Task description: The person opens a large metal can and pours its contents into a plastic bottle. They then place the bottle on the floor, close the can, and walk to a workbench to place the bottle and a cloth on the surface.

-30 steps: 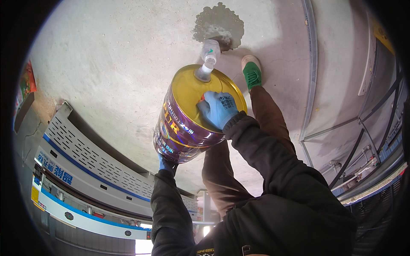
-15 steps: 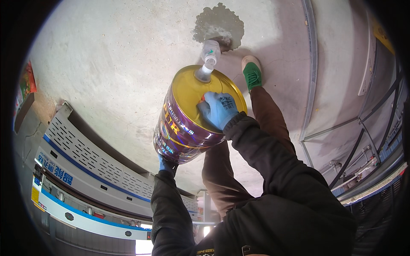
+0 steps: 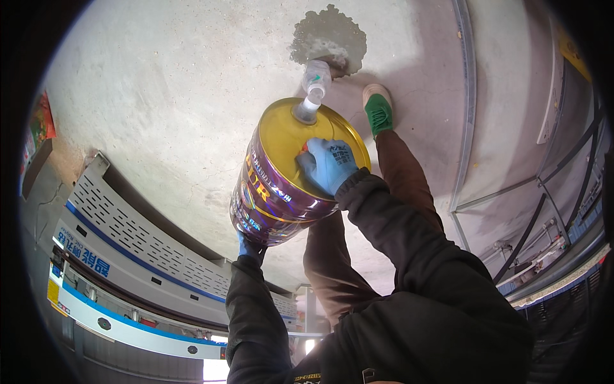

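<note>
A purple metal drum (image 3: pixel 272 192) with a gold lid (image 3: pixel 278 131) is held tilted, its top leaning away from me. My right hand (image 3: pixel 328 165), in a light-blue glove, is closed on the lid's carrying handle, which the fingers mostly hide; a bit of orange-red shows beside the thumb. Under the drum's lower end, my left hand (image 3: pixel 251 248) supports it, most of its fingers out of sight. A pale plastic spout (image 3: pixel 306 113) on the lid meets the mouth of a clear plastic bottle (image 3: pixel 316 75) on the floor. Whether liquid is flowing is hard to make out.
Just beyond the bottle a dark wet patch (image 3: pixel 336 35) spreads on the concrete floor. My green shoe (image 3: pixel 378 112) stands right of the bottle. A long white machine (image 3: pixel 128 221) with a slotted panel lines the left. Metal rails (image 3: pixel 467 128) run along the right.
</note>
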`<state>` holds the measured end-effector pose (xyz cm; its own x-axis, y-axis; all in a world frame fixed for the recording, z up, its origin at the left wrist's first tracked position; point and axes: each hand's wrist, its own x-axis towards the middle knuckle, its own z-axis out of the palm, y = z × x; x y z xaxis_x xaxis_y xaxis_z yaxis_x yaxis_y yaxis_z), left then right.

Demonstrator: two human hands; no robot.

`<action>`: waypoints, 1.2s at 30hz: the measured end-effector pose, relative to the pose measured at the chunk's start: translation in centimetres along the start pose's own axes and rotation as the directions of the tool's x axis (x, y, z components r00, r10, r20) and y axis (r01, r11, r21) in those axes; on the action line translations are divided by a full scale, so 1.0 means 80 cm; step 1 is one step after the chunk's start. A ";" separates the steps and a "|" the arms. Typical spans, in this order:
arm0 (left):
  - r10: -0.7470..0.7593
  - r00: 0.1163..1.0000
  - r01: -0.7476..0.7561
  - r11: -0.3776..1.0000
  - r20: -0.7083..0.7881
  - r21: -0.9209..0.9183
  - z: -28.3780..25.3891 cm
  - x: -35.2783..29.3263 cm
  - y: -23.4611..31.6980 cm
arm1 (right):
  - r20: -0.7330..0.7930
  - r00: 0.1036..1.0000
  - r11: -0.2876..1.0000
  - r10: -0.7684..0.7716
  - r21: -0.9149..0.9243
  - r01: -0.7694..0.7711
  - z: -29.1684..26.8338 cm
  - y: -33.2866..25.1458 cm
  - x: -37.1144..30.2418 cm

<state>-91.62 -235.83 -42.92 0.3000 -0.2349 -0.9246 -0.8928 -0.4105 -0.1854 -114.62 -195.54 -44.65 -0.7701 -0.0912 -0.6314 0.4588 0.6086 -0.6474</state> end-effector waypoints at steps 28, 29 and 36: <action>-0.024 1.000 0.024 0.999 -0.011 0.035 0.013 -0.012 0.009 | 0.005 1.000 1.000 0.004 0.009 -0.004 -0.002 0.000 -0.001; -0.026 1.000 0.027 0.999 -0.014 0.030 0.011 -0.011 0.008 | -0.001 1.000 1.000 0.004 0.013 -0.004 -0.002 0.000 -0.001; 0.009 1.000 -0.010 0.999 0.013 0.046 0.000 0.000 0.003 | -0.016 1.000 1.000 0.001 0.011 -0.001 0.000 0.000 -0.002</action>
<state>-91.86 -235.97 -42.97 0.2877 -0.2275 -0.9303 -0.9103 -0.3668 -0.1918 -114.50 -195.51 -44.51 -0.7765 -0.0775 -0.6253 0.4646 0.6000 -0.6513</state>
